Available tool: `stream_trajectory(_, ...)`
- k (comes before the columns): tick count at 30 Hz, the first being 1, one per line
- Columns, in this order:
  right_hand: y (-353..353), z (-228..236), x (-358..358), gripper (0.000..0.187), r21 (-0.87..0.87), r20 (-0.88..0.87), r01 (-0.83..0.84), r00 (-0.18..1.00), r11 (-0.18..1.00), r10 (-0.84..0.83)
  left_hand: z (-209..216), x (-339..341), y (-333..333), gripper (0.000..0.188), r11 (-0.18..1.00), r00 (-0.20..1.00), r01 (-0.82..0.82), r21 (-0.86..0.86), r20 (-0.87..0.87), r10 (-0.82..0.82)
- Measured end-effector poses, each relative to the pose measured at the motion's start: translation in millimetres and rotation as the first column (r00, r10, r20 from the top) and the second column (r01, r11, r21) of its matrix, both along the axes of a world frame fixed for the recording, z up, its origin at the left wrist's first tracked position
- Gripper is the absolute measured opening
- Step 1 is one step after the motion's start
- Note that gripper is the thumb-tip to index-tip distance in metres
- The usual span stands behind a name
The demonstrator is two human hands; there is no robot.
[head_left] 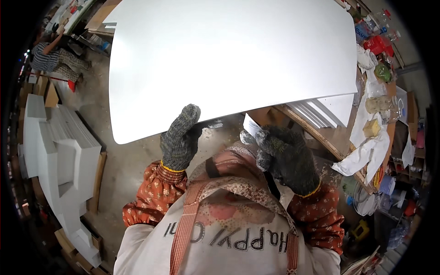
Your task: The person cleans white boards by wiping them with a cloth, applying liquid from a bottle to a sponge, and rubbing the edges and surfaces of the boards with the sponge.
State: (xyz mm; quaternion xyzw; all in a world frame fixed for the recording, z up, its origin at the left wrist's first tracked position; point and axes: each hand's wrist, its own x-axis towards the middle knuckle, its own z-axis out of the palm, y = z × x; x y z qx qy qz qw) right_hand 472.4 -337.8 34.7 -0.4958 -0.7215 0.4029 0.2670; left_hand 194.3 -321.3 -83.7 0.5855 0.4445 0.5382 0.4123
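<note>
A large white panel (233, 59) with rounded corners spreads out in front of me, its near edge running slantwise above my lap. My left hand (180, 137), in a dark grey knit glove with a yellow cuff, grips that near edge; part of the glove lies over the top face and some fingers are hidden. My right hand (291, 156), gloved alike, is closed on a small flat white piece (251, 125) between thumb and fingers, just off the panel's edge. What kind of piece it is does not show.
White panels (64, 156) are stacked on the left, and more (316, 112) lie under the large panel at right. A cluttered bench (389, 123) on the right bears white cloth (362, 160), a yellow sponge (371, 128) and bottles. Another person (57, 57) is at the far left.
</note>
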Motion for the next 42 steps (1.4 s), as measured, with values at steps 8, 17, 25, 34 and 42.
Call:
stream_trajectory(8, -13, 7, -19, 0.042, 0.747, 0.378, -0.068, 0.862, 0.661, -0.338, 19, 7, 5, 0.035, 0.992, 0.999, 0.043, 0.119, 0.002, -0.044)
stream_trajectory(17, -20, -39, -21, 0.042, 0.716, 0.615, -0.145, 0.594, 0.683, -0.518, 18, 11, 4, 0.035, 0.994, 0.967, 0.099, 0.042, 0.233, -0.106)
stream_trajectory(25, -2, -16, -28, 0.063, 0.13, 0.084, 0.132, 0.986, 0.983, -0.144, 9, 7, 2, 0.041, 0.992, 0.994, -0.035, 0.119, -0.1, 0.047)
stream_trajectory(34, -5, 0, -33, 0.035, 0.382, 0.256, 0.168, 0.926, 0.909, -0.279, -1, 4, 2, 0.035, 0.996, 0.979, 0.052, -0.075, 0.201, -0.036)
stream_trajectory(42, -5, -14, -25, 0.032, 0.575, 0.303, 0.069, 0.908, 0.815, -0.291, 14, 13, -1, 0.029, 0.981, 0.944, 0.049, -0.19, 0.329, 0.016)
